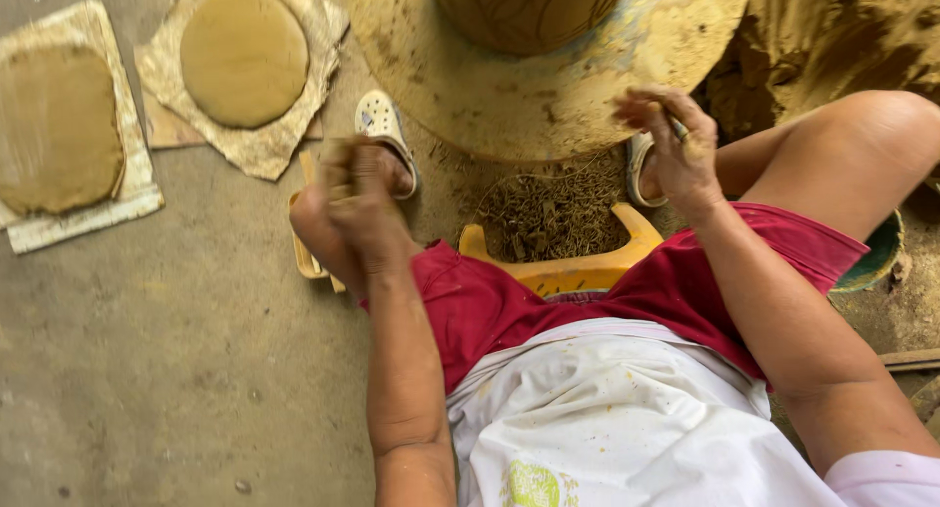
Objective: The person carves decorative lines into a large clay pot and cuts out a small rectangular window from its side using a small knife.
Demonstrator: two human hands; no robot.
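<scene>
Clay-caked wheel (548,96) just beyond right hand (671,155)

Red shorts (509,301), clay-smeared white shirt (607,419), pale perforated clogs (384,125), ring (683,133) on right fingers.

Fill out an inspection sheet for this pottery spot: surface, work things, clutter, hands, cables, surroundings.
Surface: bare grey floor, dusty; round clay-smeared wheel in front of the seated person.
Work things: clay pot stands on the wheel, only its lower part in view.
Clutter: heap of clay trimmings on the floor below the wheel edge; two flat clay slabs on boards at the left.
Hands: left hand blurred, fingers curled, contents unclear; right hand raised near the wheel rim, fingers bent, muddy.
Cables: nothing seen.
Surroundings: yellow stool, white sandal, mound of raw clay at the right.
</scene>
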